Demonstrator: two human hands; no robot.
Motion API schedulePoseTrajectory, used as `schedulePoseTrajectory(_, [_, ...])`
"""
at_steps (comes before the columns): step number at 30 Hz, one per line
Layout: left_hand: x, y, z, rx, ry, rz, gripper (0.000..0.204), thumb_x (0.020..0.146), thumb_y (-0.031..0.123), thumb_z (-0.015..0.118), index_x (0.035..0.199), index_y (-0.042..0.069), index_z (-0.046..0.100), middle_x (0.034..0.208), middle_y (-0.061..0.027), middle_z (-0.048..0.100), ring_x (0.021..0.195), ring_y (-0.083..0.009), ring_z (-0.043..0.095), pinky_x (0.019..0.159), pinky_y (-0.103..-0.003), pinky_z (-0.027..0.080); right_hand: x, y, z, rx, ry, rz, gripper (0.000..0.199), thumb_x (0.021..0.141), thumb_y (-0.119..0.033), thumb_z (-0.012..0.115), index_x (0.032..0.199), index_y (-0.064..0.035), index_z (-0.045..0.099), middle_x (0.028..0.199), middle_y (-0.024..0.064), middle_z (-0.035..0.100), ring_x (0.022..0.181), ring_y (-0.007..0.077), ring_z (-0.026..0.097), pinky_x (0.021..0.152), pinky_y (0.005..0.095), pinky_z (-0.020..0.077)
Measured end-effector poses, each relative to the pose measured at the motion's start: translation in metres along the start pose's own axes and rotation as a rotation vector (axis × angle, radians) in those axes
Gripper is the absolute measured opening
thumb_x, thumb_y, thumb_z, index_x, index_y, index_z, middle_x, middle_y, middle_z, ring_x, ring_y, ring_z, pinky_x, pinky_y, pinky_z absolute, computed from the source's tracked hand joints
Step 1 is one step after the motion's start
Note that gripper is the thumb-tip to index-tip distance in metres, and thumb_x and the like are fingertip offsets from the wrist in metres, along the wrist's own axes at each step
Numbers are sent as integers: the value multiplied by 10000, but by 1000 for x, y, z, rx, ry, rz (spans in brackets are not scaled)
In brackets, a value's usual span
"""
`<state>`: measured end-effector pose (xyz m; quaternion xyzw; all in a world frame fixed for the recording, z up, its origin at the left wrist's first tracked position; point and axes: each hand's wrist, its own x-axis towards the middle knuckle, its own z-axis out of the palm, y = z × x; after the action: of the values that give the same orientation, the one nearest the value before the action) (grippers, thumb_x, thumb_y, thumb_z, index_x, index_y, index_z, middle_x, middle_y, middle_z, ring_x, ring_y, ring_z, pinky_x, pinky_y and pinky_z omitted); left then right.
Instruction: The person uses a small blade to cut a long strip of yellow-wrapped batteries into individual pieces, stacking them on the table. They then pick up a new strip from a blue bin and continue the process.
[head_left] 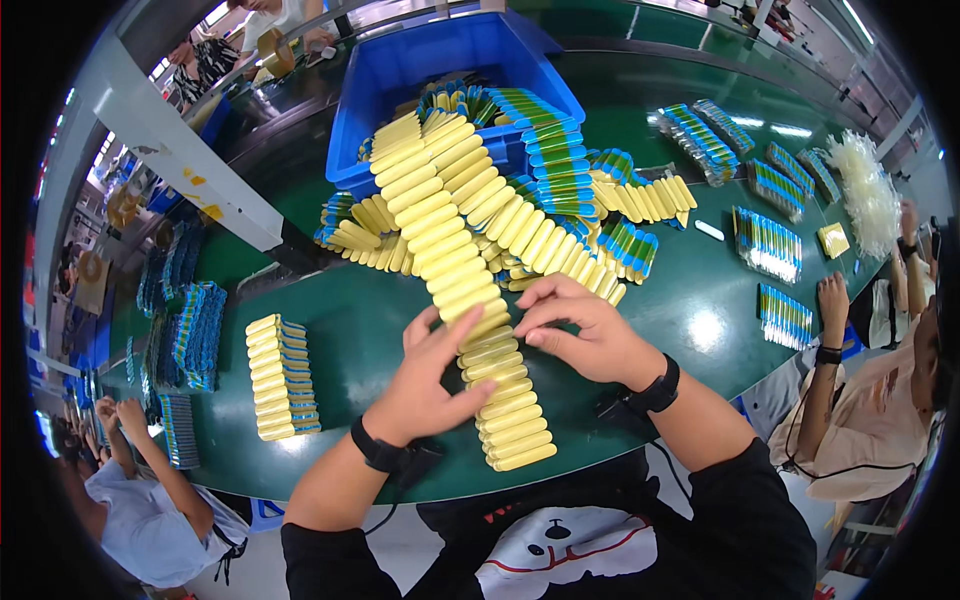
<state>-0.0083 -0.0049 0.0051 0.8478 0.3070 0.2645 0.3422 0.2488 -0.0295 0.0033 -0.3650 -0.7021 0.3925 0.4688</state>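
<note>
A long strip of joined yellow sachets [440, 235] runs from the heap at the blue bin toward me, its near end lying folded in a stack [515, 425] on the green table. My left hand [425, 375] rests across the strip, fingers and thumb spread apart over it. On the strip's right edge, my right hand [590, 335] has thumb and forefinger closed together, pinching at the sachets; the exact grip is partly hidden. Left of my hands stands a separate folded stack of yellow sachets [275, 380] with blue sides.
The blue bin [350, 115] at the back overflows with yellow and blue-green strips. Bundled sachets [767, 245] and a pile of clear plastic bags [865, 190] lie right, near a co-worker's hand [833, 305]. Blue stacks [198, 335] stand left, beyond a white post [190, 150].
</note>
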Motion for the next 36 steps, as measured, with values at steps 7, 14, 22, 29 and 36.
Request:
schedulePoseTrajectory(7, [-15,19,9,25,-101,145,908,776,353,785,1533,68,373,1442,-163,522,1338,-404,365,1143,-507,190,-9,-15,-5,534,-235,328,109,955,-97,682,947,10,701,928,58,716,832,99,643,766,257,510])
schedulePoseTrajectory(14, [2,1,2,-182,124,-91,741,848,218,735,1488,31,412,1413,-187,506,1312,-357,415,1140,-442,299,-17,-26,-4,549,-847,518,211,954,-233,701,1001,-30,732,808,13,718,616,67,589,569,231,475])
schedulePoseTrajectory(22, [16,-8,5,8,-70,-148,745,838,318,753,1486,120,445,1369,-140,572,1297,-342,438,1154,-458,204,-9,-26,-4,414,-1061,593,142,948,-140,694,1027,-30,735,864,25,734,665,67,622,567,235,486])
schedulePoseTrajectory(29, [14,-12,5,-34,-86,-167,781,816,341,772,1492,142,434,1375,-133,572,1302,-338,443,1157,-459,198,-4,-4,-6,611,-246,381,129,961,-118,669,1018,-19,727,946,37,686,754,70,613,663,235,495])
schedulePoseTrajectory(36, [14,-12,6,-46,-43,-139,781,801,346,789,1477,147,452,1395,-123,565,1308,-329,451,1154,-461,216,12,6,26,-155,-120,9,200,897,-90,718,1092,-123,748,937,38,528,865,185,551,766,293,474])
